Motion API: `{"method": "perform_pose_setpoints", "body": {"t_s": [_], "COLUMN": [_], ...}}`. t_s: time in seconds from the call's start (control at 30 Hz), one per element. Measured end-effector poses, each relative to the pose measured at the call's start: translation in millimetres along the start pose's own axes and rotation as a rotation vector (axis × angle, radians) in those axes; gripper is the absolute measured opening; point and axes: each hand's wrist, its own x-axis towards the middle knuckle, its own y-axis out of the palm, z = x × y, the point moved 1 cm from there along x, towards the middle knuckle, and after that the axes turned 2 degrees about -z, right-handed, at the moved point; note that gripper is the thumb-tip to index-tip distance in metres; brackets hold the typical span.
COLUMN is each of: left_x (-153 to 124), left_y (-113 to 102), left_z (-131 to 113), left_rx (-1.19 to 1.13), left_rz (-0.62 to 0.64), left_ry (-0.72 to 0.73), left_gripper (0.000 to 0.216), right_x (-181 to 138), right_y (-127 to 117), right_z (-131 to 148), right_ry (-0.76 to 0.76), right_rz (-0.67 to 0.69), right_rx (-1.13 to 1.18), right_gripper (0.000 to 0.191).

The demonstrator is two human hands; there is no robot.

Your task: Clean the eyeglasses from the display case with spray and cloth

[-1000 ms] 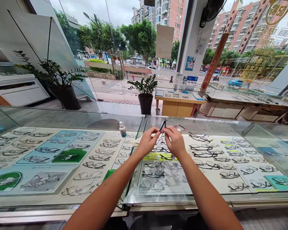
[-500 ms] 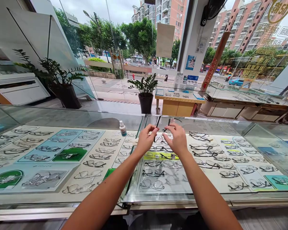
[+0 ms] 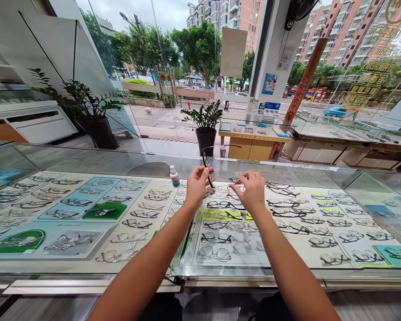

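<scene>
Above the glass counter, my left hand (image 3: pixel 196 189) pinches a pair of dark-framed eyeglasses (image 3: pixel 205 158) between thumb and fingers. The frame is turned edge-on, and one thin temple points off to the right. To its right, my right hand (image 3: pixel 252 189) hovers with bent fingers and a small gap between thumb and index finger; I see nothing held in it. A small white bottle with a blue-green label (image 3: pixel 174 176) stands on the counter to the left of my left hand. Rows of eyeglasses (image 3: pixel 217 237) lie in the display case beneath both hands.
The glass display counter (image 3: pixel 254 273) spans the view, with more eyeglasses (image 3: pixel 143 213) at left and right. Beyond it stand a potted plant (image 3: pixel 205 140), a wooden cabinet (image 3: pixel 250 149) with eyeglasses on top, and a large window onto the street.
The eyeglasses have turned in my left hand, and that hand has shifted slightly left. My right hand is farther from them, its fingers more curled. The camera view has shifted slightly.
</scene>
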Motion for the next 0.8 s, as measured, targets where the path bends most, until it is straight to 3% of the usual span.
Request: {"method": "perform_pose_setpoints", "body": {"t_s": [0.17, 0.33, 0.5, 0.63, 0.8], "left_x": [-1, -10, -17, -18, -12], "left_y": [0, 6, 8, 8, 6], "left_z": [2, -2, -7, -9, -8], "left_rx": [0.151, 0.266, 0.452, 0.498, 0.3], "left_rz": [0.114, 0.287, 0.452, 0.467, 0.302], "left_ry": [0.049, 0.085, 0.13, 0.152, 0.106], "left_gripper": [0.047, 0.043, 0.035, 0.033, 0.037], "right_x": [2, 7, 11, 12, 8], "right_y": [-5, -13, -16, -19, -15], "right_z": [6, 6, -6, -11, 2], "right_ry": [0.034, 0.172, 0.253, 0.274, 0.107], "right_rz": [0.065, -0.069, -0.201, -0.221, 0.002], "right_rx": [0.11, 0.334, 0.392, 0.387, 0.444], "right_gripper": [0.02, 0.024, 0.034, 0.032, 0.015]}}
